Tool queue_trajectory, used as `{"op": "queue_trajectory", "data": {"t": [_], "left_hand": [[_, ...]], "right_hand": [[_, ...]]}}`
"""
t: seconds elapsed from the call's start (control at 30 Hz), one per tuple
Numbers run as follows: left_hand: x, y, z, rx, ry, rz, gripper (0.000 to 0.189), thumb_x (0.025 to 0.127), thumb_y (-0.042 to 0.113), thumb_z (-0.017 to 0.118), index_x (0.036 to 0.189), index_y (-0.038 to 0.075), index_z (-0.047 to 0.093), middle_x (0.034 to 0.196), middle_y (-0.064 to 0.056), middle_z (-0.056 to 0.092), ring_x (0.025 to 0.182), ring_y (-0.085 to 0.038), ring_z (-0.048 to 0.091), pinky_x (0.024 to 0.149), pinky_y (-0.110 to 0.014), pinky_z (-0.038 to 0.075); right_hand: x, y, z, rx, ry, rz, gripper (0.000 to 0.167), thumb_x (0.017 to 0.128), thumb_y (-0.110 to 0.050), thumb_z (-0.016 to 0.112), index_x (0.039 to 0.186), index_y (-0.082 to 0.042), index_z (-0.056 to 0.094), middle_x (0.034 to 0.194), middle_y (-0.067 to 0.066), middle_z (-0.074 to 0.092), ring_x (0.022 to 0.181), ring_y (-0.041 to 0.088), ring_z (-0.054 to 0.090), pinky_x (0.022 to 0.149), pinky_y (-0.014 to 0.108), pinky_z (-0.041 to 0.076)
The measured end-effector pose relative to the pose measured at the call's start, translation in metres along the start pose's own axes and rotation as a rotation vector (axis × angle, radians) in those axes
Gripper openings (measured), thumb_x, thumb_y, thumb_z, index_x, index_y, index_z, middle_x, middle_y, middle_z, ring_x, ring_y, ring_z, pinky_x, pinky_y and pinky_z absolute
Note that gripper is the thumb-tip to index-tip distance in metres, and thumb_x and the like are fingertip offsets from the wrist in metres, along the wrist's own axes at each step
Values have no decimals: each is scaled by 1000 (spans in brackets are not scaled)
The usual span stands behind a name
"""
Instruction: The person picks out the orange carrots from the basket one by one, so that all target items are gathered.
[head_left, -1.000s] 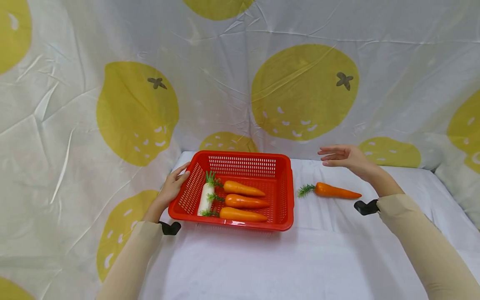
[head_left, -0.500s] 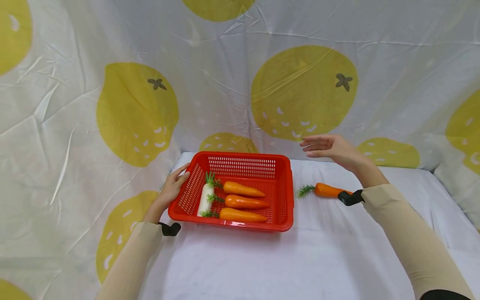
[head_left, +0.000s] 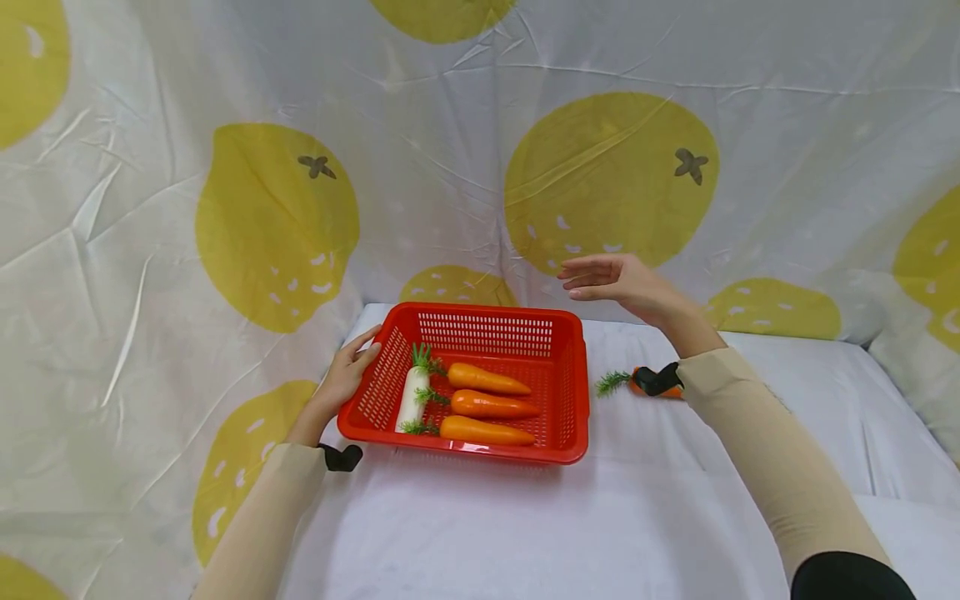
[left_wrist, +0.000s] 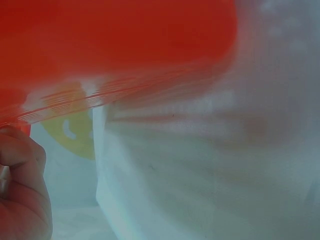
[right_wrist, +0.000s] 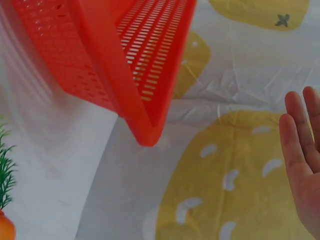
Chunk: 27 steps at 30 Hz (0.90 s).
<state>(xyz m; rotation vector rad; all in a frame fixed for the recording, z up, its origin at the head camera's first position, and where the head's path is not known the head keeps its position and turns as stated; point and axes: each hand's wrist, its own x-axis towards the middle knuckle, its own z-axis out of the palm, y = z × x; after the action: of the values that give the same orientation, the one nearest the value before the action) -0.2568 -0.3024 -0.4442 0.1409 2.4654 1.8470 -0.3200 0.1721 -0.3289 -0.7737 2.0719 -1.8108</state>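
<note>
A red plastic basket (head_left: 582,392) with slotted walls stands on the white cloth. Its left rim is gripped by my left hand (head_left: 342,379), whose curled fingers also show at the lower left of the left wrist view. Inside lie a white radish (head_left: 411,400) with green leaves and three carrots: a back one (head_left: 491,379), a middle one (head_left: 495,405) and a front one (head_left: 486,430). My right hand (head_left: 626,283) is raised beyond the basket's back right corner, fingers extended, holding nothing. Another carrot (head_left: 671,394) lies right of the basket, partly covered by my right wrist's black strap.
A white curtain (head_left: 435,133) printed with large yellow lemons hangs behind and to the left of the table. White cloth (head_left: 487,533) covers the tabletop in front of the basket. Within the basket, bare floor (head_left: 551,417) shows to the right of the carrots.
My right hand has moved left and up, from above the loose carrot toward the basket's back right corner. Its wrist now covers part of that carrot. The left hand and basket stay put.
</note>
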Motion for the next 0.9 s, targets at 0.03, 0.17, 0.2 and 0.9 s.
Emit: {"op": "queue_trajectory", "data": {"t": [0.03, 0.17, 0.2, 0.9], "left_hand": [[0, -1, 0, 5, 5, 2, 55, 108, 26, 44, 159, 12, 28, 127, -38, 54, 97, -50, 64, 73, -39, 60], [0, -3, 2, 17, 15, 17, 55, 108, 29, 45, 158, 13, 29, 127, -37, 55, 94, -44, 66, 72, -35, 60], [0, -2, 2, 19, 14, 19, 55, 108, 29, 45, 158, 12, 29, 128, -37, 55, 94, -42, 67, 72, -35, 60], [-5, 12, 9, -10, -9, 15, 53, 109, 18, 43, 158, 6, 27, 130, -41, 51, 101, -52, 61, 80, -49, 58]], "right_hand": [[4, -1, 3, 11, -7, 1, 49, 91, 0, 71, 138, 1, 57, 128, 10, 66, 114, 23, 64, 98, 34, 49], [17, -1, 14, 28, -36, 6, 49, 92, 0, 70, 139, 2, 56, 128, 10, 65, 113, 22, 64, 103, 38, 45], [20, -1, 17, 30, -40, 8, 49, 92, -1, 69, 139, 2, 56, 128, 10, 65, 114, 22, 64, 105, 38, 44], [64, 38, 80, 124, -30, 127, 46, 91, 3, 68, 136, 7, 56, 134, 24, 59, 113, 24, 63, 106, 46, 42]]}}
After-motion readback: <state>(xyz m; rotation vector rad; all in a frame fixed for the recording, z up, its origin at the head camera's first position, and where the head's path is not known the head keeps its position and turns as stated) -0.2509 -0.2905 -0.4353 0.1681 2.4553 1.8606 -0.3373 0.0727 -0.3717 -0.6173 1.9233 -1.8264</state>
